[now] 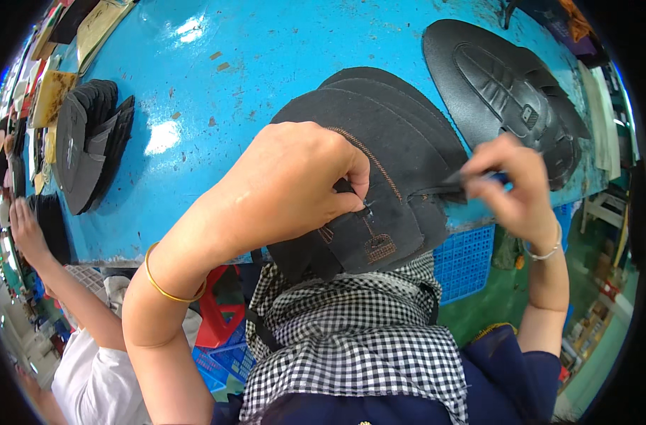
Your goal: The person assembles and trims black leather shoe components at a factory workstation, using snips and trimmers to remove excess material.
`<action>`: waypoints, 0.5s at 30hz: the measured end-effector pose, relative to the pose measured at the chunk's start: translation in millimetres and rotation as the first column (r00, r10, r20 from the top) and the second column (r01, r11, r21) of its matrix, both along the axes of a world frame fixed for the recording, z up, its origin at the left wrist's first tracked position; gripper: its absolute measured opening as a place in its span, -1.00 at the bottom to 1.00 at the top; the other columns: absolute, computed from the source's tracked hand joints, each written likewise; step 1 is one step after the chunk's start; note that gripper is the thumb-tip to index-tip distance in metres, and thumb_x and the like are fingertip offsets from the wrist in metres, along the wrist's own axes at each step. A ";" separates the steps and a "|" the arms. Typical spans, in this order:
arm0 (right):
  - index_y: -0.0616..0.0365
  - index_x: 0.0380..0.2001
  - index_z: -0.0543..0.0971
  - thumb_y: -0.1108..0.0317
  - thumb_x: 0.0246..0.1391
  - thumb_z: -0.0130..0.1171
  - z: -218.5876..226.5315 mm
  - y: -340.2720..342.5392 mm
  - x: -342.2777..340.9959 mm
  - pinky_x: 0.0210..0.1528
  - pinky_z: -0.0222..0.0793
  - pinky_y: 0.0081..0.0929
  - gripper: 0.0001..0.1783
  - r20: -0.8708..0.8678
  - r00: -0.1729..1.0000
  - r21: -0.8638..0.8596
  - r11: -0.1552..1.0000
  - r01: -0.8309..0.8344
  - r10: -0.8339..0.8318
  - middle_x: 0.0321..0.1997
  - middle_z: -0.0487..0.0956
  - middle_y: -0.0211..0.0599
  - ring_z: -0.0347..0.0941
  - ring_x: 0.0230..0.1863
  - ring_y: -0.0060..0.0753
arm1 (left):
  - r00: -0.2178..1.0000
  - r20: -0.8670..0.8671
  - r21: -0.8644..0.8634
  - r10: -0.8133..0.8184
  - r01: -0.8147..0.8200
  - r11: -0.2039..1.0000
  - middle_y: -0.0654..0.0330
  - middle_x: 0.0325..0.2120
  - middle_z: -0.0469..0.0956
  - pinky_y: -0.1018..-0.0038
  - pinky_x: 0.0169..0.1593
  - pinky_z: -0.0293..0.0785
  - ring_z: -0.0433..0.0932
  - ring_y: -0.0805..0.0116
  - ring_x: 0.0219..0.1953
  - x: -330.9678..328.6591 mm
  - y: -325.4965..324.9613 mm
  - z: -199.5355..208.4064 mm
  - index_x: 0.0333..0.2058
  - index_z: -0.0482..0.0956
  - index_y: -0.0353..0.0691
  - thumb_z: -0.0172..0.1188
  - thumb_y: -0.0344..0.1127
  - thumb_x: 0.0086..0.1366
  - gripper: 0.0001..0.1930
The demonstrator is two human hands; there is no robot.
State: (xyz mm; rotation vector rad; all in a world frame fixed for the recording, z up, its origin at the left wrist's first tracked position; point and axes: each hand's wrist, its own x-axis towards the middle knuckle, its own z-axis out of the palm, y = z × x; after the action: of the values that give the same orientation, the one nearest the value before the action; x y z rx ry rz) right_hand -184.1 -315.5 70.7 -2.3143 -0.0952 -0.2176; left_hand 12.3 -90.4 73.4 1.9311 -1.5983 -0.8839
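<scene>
Several flat black shoe uppers (379, 106) lie overlapped at the table's near edge, wrong side up, with brown stitching on the top one. My left hand (294, 177) lies over them, thumb and fingers pinched on a dark bit of the top upper beside a stitched line. At the right, my right hand (510, 184) is closed and blurred by motion. Something dark with a spot of blue shows between its fingers, too smeared to name. A narrow black tab (439, 190) reaches from the upper toward those fingertips.
Glossy black shoe uppers (471, 64) are stacked at the right of the blue table (266, 35). More black pieces (78, 156) stand piled at the left, near another person's hand (27, 230). Below the table are a blue crate (464, 262) and a red stool (215, 312).
</scene>
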 end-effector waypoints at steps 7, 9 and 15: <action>-0.01 -0.40 0.45 0.39 -0.10 0.33 4.2 37.1 37.9 -0.53 0.38 -0.33 -0.77 -0.142 0.922 -0.446 0.808 -0.384 0.360 -0.53 0.46 -0.44 0.50 -0.47 -0.32 | 0.984 0.164 -0.082 0.069 -0.056 0.995 0.03 -0.62 0.53 0.24 -0.46 0.36 0.52 0.01 -0.54 11.4 8.2 1.2 -0.42 0.64 -0.24 0.41 -0.29 0.05 -0.82; -0.01 -0.39 0.45 0.38 -0.09 0.33 8.2 31.0 46.3 -0.53 0.38 -0.32 -0.77 -0.184 0.889 -0.356 0.815 -0.457 0.418 -0.54 0.46 -0.43 0.51 -0.46 -0.30 | 0.995 0.093 0.004 0.036 -0.037 0.999 0.00 -0.64 0.50 0.24 -0.46 0.35 0.49 -0.01 -0.56 14.6 8.6 6.0 -0.39 0.63 -0.25 0.38 -0.31 0.08 -0.83; -0.02 -0.31 0.45 0.34 -0.04 0.29 2.0 28.9 51.7 -0.51 0.38 -0.28 -0.76 -0.100 0.922 -0.300 0.872 -0.387 0.374 -0.56 0.48 -0.38 0.54 -0.46 -0.22 | 0.996 0.080 -0.027 0.028 -0.026 0.999 -0.04 -0.63 0.49 0.25 -0.46 0.35 0.48 -0.02 -0.56 12.8 5.7 4.5 -0.35 0.63 -0.26 0.34 -0.33 0.12 -0.84</action>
State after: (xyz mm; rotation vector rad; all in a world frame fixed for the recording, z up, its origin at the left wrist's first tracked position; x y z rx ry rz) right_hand -132.4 -286.6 72.7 -2.5542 -0.6021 0.0508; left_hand 25.1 -84.7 77.9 1.9880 -1.6167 -0.7800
